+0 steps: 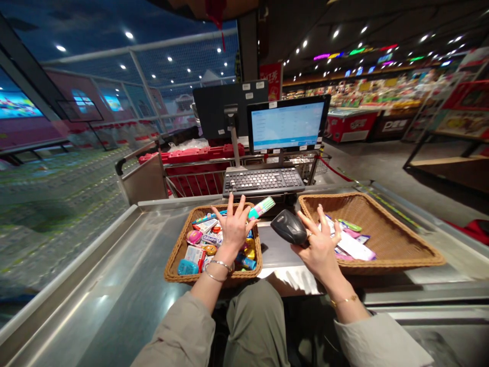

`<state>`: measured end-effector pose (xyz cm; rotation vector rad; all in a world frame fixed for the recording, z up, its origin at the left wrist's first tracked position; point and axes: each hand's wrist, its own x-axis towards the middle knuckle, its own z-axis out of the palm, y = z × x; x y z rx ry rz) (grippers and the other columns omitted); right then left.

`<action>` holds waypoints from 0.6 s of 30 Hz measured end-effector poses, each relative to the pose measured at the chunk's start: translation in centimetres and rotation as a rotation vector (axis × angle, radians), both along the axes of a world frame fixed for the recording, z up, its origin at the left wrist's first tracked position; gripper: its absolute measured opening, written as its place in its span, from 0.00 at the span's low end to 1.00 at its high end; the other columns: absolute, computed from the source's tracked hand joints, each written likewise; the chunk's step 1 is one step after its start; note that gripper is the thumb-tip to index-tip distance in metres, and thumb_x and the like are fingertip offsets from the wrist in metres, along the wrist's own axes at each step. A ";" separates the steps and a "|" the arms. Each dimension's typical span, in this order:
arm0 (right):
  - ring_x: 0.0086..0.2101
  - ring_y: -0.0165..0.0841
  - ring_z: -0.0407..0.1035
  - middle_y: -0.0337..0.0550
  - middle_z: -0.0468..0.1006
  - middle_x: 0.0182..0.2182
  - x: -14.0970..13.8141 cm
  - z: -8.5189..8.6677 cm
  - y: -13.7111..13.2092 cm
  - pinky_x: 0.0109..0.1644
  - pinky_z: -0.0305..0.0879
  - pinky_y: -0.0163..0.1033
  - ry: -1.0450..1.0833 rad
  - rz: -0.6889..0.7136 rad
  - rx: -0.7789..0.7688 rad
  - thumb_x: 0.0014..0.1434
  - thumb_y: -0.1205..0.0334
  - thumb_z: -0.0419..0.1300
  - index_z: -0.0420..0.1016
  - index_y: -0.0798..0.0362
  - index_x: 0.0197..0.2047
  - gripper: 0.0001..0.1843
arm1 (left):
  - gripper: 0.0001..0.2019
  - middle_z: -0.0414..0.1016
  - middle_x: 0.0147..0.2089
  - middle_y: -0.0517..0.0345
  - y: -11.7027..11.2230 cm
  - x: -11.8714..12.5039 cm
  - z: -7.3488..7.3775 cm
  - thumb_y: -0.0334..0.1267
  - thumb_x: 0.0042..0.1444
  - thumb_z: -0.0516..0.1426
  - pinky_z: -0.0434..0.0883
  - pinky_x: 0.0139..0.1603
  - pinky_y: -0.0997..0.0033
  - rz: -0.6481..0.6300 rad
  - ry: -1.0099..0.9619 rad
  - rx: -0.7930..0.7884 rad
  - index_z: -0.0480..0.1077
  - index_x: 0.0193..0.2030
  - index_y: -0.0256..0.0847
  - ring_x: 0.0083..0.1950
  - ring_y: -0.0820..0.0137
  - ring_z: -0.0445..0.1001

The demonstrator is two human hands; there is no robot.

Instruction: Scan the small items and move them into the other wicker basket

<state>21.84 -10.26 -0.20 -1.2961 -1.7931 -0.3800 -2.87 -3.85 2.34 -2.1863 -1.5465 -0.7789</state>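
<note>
My left hand is above the left wicker basket, its fingers spread. A small green-and-pink packet sticks out between its thumb and index finger, tilted up to the right; its kind I cannot make out. Under this hand the basket holds many small packaged goods, among them a light-blue container and a pink round item. My right hand grips a black barcode scanner, whose head points left toward the packet. Several long packages, one a white and purple package, lie in the right wicker basket beside this hand.
A black keyboard stands behind the baskets, below a lit monitor. A second dark screen shows its back. The metal counter has a raised left edge. Beyond it stand a shopping cart and shop shelves.
</note>
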 end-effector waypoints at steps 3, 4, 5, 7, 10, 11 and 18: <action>0.73 0.56 0.47 0.48 0.76 0.62 0.0 0.0 0.0 0.70 0.37 0.76 0.001 -0.002 -0.004 0.55 0.63 0.64 0.76 0.51 0.38 0.06 | 0.18 0.61 0.75 0.49 0.2 0.0 -0.2 0.49 0.67 0.58 0.20 0.69 0.19 0.003 0.004 0.008 0.74 0.61 0.49 0.80 0.43 0.45; 0.73 0.56 0.47 0.48 0.76 0.62 0.0 0.0 0.0 0.70 0.37 0.75 -0.001 -0.003 -0.007 0.55 0.63 0.64 0.76 0.51 0.38 0.06 | 0.19 0.61 0.75 0.49 0.2 0.0 -0.3 0.49 0.67 0.58 0.20 0.69 0.19 0.003 0.003 0.008 0.74 0.61 0.49 0.80 0.43 0.45; 0.73 0.56 0.47 0.48 0.76 0.62 0.0 0.0 0.0 0.70 0.37 0.75 -0.002 -0.003 -0.010 0.55 0.63 0.64 0.76 0.51 0.38 0.06 | 0.19 0.61 0.75 0.49 0.3 0.0 -0.3 0.49 0.67 0.58 0.20 0.69 0.18 0.001 0.003 0.007 0.74 0.61 0.49 0.80 0.43 0.45; 0.73 0.55 0.47 0.47 0.76 0.62 0.0 0.0 0.0 0.71 0.36 0.73 -0.001 -0.004 -0.008 0.54 0.63 0.64 0.76 0.50 0.38 0.06 | 0.19 0.61 0.75 0.49 0.5 0.0 -0.4 0.49 0.66 0.58 0.21 0.68 0.17 -0.002 0.001 0.016 0.74 0.61 0.49 0.80 0.43 0.45; 0.73 0.55 0.48 0.47 0.77 0.61 0.1 -0.1 0.1 0.72 0.35 0.72 0.009 0.000 0.007 0.54 0.64 0.64 0.77 0.50 0.37 0.05 | 0.18 0.63 0.73 0.48 0.8 0.1 -0.6 0.48 0.66 0.59 0.23 0.68 0.16 0.003 -0.004 0.059 0.75 0.60 0.48 0.79 0.42 0.48; 0.73 0.55 0.48 0.47 0.77 0.61 0.1 -0.1 0.1 0.72 0.34 0.72 0.011 0.002 0.010 0.54 0.64 0.64 0.77 0.50 0.37 0.06 | 0.17 0.64 0.73 0.49 0.9 0.1 -0.6 0.47 0.66 0.59 0.23 0.68 0.16 0.006 -0.005 0.078 0.76 0.59 0.48 0.79 0.42 0.49; 0.72 0.57 0.49 0.46 0.77 0.61 0.3 -0.1 0.1 0.72 0.35 0.72 0.007 0.014 0.018 0.55 0.63 0.65 0.77 0.51 0.37 0.05 | 0.15 0.65 0.72 0.49 1.1 0.3 -0.6 0.43 0.66 0.60 0.26 0.69 0.15 0.007 0.002 0.122 0.77 0.58 0.48 0.78 0.42 0.51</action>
